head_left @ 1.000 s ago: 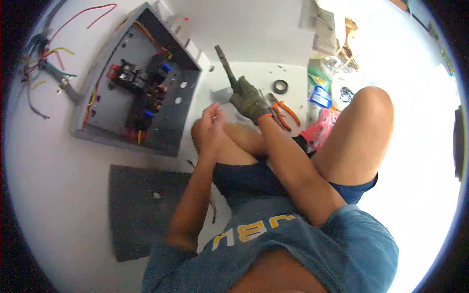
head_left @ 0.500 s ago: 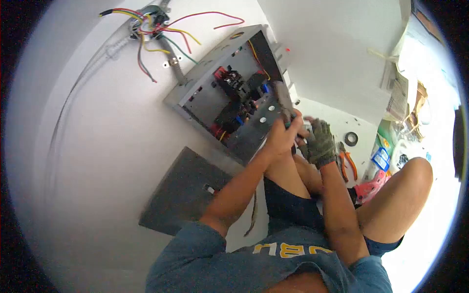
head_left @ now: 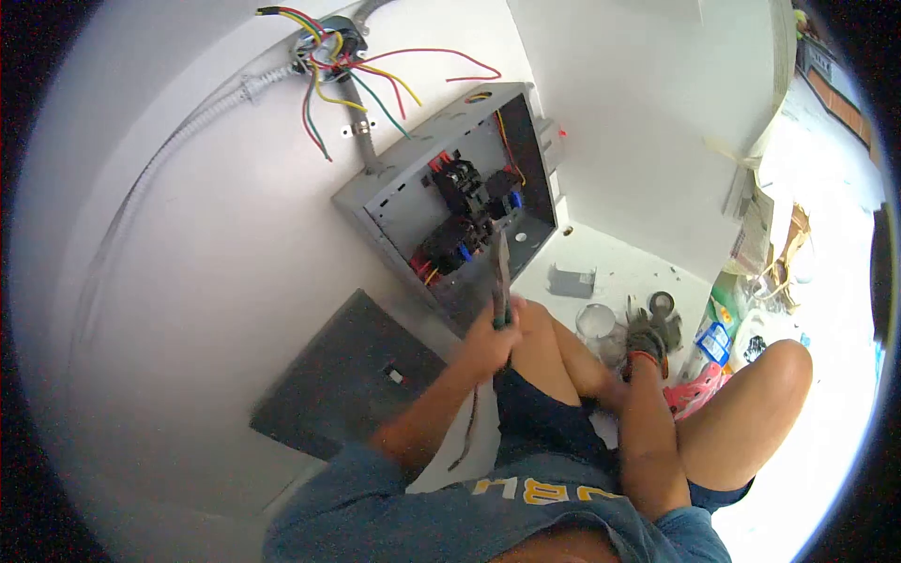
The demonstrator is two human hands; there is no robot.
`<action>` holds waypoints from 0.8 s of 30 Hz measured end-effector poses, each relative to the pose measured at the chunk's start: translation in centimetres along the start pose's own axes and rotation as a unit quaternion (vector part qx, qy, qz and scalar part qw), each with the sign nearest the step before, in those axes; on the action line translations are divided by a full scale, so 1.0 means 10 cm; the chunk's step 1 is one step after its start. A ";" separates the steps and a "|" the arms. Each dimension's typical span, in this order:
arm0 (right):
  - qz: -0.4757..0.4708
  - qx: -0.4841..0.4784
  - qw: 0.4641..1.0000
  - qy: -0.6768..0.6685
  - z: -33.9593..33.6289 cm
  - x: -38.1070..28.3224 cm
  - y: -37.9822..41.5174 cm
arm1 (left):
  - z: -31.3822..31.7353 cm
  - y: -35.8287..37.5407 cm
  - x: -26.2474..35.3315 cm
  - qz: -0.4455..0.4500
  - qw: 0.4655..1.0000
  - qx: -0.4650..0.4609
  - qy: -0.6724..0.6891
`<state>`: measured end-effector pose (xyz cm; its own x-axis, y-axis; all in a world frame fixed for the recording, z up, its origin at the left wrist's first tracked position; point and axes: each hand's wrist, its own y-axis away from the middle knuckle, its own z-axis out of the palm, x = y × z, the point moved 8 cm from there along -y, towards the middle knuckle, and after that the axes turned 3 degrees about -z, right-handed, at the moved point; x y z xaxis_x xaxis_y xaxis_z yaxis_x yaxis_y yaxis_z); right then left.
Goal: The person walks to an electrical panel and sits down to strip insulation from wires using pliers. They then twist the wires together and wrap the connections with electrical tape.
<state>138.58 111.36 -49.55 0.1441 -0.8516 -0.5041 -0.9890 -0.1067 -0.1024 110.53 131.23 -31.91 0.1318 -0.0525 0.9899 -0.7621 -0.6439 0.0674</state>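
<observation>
My bare left hand (head_left: 493,340) is closed round the dark handle of a long grey-brown tool (head_left: 501,267), whose tip points up at the open metal box (head_left: 375,192). Black components (head_left: 460,188) with red and blue parts sit inside the box. My gloved right hand (head_left: 648,345) is low over the floor, beside a roll of black tape (head_left: 662,303). Its fingers are blurred, and what lies beneath them is mostly hidden.
A junction box (head_left: 328,47) with loose coloured wires is on the wall above. A dark panel (head_left: 347,371) lies at the left. A grey piece (head_left: 571,281) and a clear round item (head_left: 595,321) lie on the floor. Bags (head_left: 765,328) stand at the right.
My hands have parted. The left one has moved left and down with the tool; the gloved right one has gone down to the floor, where the orange-handled pliers are now mostly hidden.
</observation>
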 end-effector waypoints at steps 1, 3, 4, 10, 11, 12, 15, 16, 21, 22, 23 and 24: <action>0.076 -0.097 0.990 0.071 0.17 0.31 -0.05 | 0.07 0.23 0.02 0.017 1.000 -0.002 -0.025; 0.121 -0.118 0.985 0.046 0.24 0.61 0.17 | 0.17 0.63 -0.25 -0.015 0.995 -0.078 -0.055; 0.118 -0.114 0.986 0.042 0.21 0.57 0.16 | 0.22 0.83 -0.47 -0.066 0.984 -0.152 -0.061; 0.121 -0.049 0.991 0.026 0.00 0.41 0.30 | 0.40 1.15 -0.91 -0.120 0.983 -0.124 0.065; 0.147 -0.066 0.982 -0.095 0.08 0.42 0.23 | 0.42 1.17 -0.95 -0.145 0.979 -0.130 0.067; 0.144 -0.067 0.983 -0.094 0.14 0.34 0.19 | 0.44 1.18 -1.00 -0.170 0.973 -0.138 0.068; 0.020 0.041 0.942 -0.334 0.00 -0.22 0.02 | 0.35 1.12 -1.12 -0.183 0.975 -0.046 0.118; -0.014 0.048 0.937 -0.345 -0.19 -0.60 0.03 | 0.34 1.12 -1.08 -0.183 0.975 -0.049 0.116; -0.129 -0.333 0.660 -0.661 -1.17 -2.46 0.58 | -0.01 1.17 -0.72 -0.103 0.984 -0.006 0.147; -0.161 -0.391 0.487 -0.764 -1.49 -2.72 0.82 | -0.04 1.20 -0.49 -0.102 0.984 -0.007 0.145; -0.188 -0.431 0.443 -0.763 -1.70 -2.92 0.99 | -0.12 1.25 -0.11 -0.113 0.989 0.037 0.092; -0.214 -0.469 0.397 -0.760 -1.87 -3.09 1.13 | -0.24 1.25 0.04 -0.116 0.989 0.060 0.063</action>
<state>122.35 126.88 -19.05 -0.5446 0.5642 -0.6205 -0.3381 -0.8248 -0.4532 99.53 125.05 -30.35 0.2093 0.1982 0.9576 -0.6385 -0.7140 0.2873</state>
